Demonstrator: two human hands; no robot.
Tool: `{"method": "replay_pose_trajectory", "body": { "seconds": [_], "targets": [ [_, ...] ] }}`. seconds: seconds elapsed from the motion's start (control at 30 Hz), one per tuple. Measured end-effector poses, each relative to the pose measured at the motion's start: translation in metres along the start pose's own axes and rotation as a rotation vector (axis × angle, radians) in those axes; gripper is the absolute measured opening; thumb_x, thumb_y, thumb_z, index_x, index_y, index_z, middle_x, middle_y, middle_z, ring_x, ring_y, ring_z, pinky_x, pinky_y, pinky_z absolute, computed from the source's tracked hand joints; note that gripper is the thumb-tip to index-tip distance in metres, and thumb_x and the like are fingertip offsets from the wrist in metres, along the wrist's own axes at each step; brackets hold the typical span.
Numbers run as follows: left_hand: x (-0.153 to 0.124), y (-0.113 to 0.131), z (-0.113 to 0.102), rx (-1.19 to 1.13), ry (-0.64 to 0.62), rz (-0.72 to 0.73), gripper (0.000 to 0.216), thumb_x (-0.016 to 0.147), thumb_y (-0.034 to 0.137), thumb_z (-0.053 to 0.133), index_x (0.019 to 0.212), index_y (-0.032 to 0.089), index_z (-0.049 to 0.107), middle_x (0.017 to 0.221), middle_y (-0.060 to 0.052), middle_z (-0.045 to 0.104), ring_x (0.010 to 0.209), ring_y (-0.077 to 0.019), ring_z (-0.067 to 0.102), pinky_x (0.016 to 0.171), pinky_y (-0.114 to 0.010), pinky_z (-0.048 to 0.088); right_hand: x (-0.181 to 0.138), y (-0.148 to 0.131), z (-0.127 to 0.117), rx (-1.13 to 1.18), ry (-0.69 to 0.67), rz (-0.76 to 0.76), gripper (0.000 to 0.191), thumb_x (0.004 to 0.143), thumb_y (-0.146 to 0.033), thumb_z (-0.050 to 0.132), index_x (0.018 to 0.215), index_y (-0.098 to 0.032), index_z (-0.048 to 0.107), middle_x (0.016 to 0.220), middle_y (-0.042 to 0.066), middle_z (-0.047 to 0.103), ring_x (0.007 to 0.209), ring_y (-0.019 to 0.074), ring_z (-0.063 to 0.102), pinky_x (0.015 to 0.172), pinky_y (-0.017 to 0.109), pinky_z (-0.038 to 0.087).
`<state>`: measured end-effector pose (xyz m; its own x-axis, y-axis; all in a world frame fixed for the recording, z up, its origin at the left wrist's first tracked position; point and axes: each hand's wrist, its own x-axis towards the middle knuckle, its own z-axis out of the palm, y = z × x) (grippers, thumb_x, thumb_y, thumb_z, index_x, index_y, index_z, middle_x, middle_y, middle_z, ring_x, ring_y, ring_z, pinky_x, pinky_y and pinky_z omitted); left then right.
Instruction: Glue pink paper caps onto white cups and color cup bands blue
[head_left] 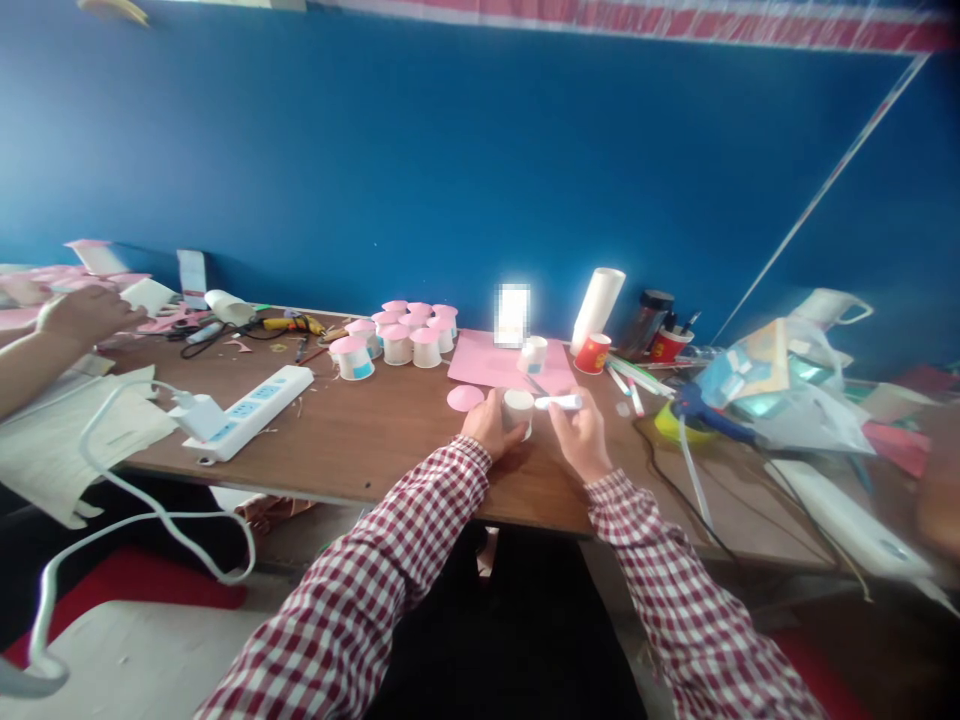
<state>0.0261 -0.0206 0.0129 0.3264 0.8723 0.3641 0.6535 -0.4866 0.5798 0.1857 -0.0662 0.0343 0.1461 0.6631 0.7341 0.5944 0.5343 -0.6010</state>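
Tabletop [409, 440]: curled hands [491, 424] [585, 430] round cup [517, 402], tube [562, 402]

From my remote seat I am seeing the left arm [367, 570] slanting inward from the lower left of the head view, and the right arm [667, 590] slanting inward from the lower right. Checked sleeves [431, 505] are covering both down to the wrists [477, 448]. My left hand [489, 424] is curling into a rounded grip, its thumb pointing rightward. My right hand [579, 432] is gripping near it, apart, bending its fingers while the thumb is pointing upward. Between the forearms, dark-clothed legs [502, 640] are showing.
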Motion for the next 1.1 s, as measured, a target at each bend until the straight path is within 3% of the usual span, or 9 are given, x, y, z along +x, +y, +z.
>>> {"method": "replay_pose_trajectory", "body": {
  "seconds": [0.27,0.5,1.1],
  "targets": [
    [0.002,0.003,-0.002,0.015,0.007,-0.010,0.064,0.065,0.043,0.067,0.117,0.020,0.040,0.103,-0.007,0.060,0.091,-0.0233,0.059,0.076,-0.034,0.046,-0.011,-0.005,-0.004,-0.138,0.017,-0.158,0.014,0.084,-0.024,0.053,0.097,-0.018,0.054,0.092,0.008,0.058,0.088,0.0211,0.057,0.080,0.037,0.047],
    [0.003,0.000,-0.001,0.072,0.026,0.011,0.063,0.064,0.053,0.065,0.113,0.018,0.045,0.104,-0.009,0.059,0.096,-0.0244,0.057,0.080,-0.035,0.045,-0.014,-0.002,0.001,-0.159,-0.019,-0.318,0.018,0.082,-0.018,0.055,0.100,-0.018,0.053,0.096,0.010,0.058,0.093,0.0221,0.056,0.081,0.040,0.049],
    [0.004,-0.002,0.000,0.127,0.027,-0.001,0.065,0.062,0.056,0.065,0.111,0.018,0.045,0.102,-0.008,0.060,0.093,-0.0251,0.058,0.078,-0.035,0.046,-0.014,0.003,0.003,-0.201,-0.037,-0.341,0.020,0.083,-0.018,0.055,0.102,-0.019,0.052,0.097,0.010,0.058,0.094,0.0225,0.057,0.083,0.041,0.050]
  ]
}}
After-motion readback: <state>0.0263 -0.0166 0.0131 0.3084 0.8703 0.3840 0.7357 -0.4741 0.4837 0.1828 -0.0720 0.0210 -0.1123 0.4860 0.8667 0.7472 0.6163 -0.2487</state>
